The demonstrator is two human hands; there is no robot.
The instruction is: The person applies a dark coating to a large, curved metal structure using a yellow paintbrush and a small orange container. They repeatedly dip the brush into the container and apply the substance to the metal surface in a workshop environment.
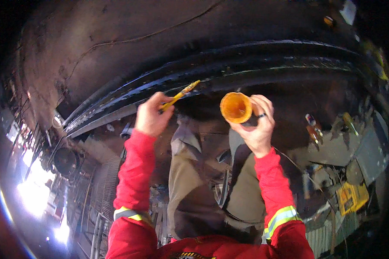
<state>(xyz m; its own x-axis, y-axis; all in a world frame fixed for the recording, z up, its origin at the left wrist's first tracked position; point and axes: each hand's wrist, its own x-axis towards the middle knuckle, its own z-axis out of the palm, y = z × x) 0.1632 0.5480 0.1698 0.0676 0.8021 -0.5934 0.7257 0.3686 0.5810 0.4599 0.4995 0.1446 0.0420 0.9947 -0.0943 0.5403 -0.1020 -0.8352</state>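
Red sleeves (134, 172) lead up: my left hand (151, 115) pinches a yellow brush (179, 96) against the wet black beam (229, 69), my right hand (257, 123) grips an orange cup (236, 108).

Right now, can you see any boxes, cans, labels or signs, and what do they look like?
Cup: round, orange, open-topped, tilted in the right hand.
Yellow box: squarish with dark parts, lower right on the floor.
No readable labels, signs or screens show.
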